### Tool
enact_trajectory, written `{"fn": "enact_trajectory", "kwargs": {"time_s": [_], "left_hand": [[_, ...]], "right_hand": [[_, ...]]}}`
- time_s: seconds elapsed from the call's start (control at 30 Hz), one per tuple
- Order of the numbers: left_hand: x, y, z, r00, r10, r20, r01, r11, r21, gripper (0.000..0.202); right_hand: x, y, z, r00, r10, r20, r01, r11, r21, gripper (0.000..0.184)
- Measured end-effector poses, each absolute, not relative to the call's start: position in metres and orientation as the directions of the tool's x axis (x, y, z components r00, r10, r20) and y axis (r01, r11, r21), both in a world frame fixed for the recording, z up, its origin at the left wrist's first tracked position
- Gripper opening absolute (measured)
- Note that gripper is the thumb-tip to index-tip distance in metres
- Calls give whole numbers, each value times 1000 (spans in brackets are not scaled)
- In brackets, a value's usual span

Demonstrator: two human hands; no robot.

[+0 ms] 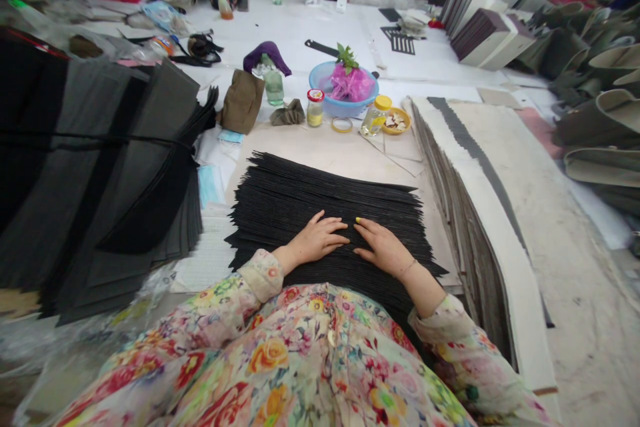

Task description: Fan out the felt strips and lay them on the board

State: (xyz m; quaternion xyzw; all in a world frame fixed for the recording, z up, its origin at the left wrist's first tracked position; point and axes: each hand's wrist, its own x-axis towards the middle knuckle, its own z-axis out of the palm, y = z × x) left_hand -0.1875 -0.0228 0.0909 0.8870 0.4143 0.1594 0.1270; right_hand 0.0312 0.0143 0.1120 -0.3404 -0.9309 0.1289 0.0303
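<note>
A wide row of overlapping black sheets [330,193], their edges fanned like shingles, lies on the table before me. On its middle rests my left hand [317,238], palm down with the fingers stretched out. My right hand [383,247] lies flat on the same sheets just to the right, fingers apart, with a yellow spot on one fingertip. The fingertips of both hands point towards each other with a small gap. Neither hand grips anything that I can see. The near edge of the sheets is hidden by my flowered shirt and forearms.
Tied stacks of dark grey and black pieces [125,160] stand at the left. On the right is a long stack of pale sheets [480,213]. Beyond the black sheets are a red-lidded jar [315,109], a tape roll [342,125], a yellow-lidded jar [376,117] and a blue basin [345,105].
</note>
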Motion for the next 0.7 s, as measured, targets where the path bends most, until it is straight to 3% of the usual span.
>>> {"fn": "enact_trajectory", "kwargs": {"time_s": [0.7], "left_hand": [[-188,-27,95,622,770,145,680,-623,387,36]], "right_hand": [[34,8,109,-762,646,-45,631,724,-278,51]]}}
